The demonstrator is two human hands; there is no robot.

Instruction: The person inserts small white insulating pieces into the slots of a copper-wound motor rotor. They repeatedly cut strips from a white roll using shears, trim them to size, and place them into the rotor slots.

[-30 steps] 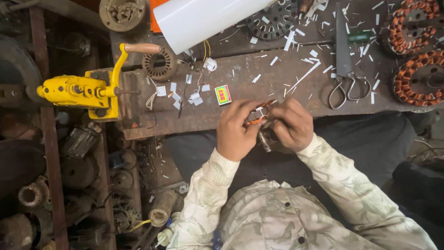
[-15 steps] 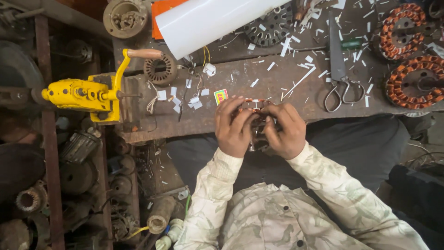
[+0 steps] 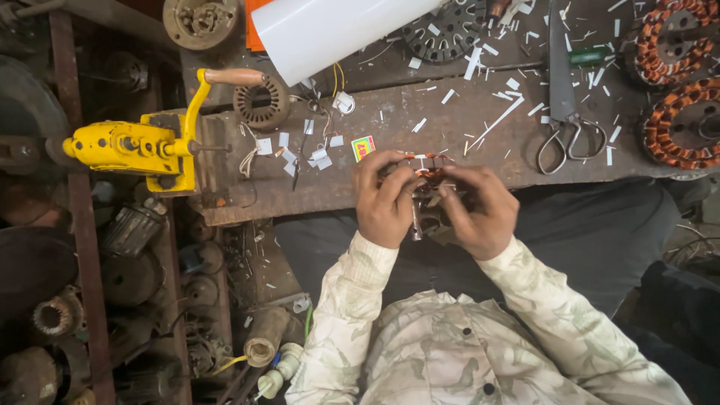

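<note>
Your left hand (image 3: 386, 199) and right hand (image 3: 476, 210), fingers curled tight, grip small copper-wound motor part (image 3: 425, 187) between them at near edge of metal workbench (image 3: 390, 135). Scissors (image 3: 566, 112) right, yellow hand winder (image 3: 142, 142) left.

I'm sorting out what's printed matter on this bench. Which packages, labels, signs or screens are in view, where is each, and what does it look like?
Small box or card: lies flat on the rusty workbench, just left of the left hand; rectangular, green edge, yellow and red face.
No screens or signs are in view.
</note>
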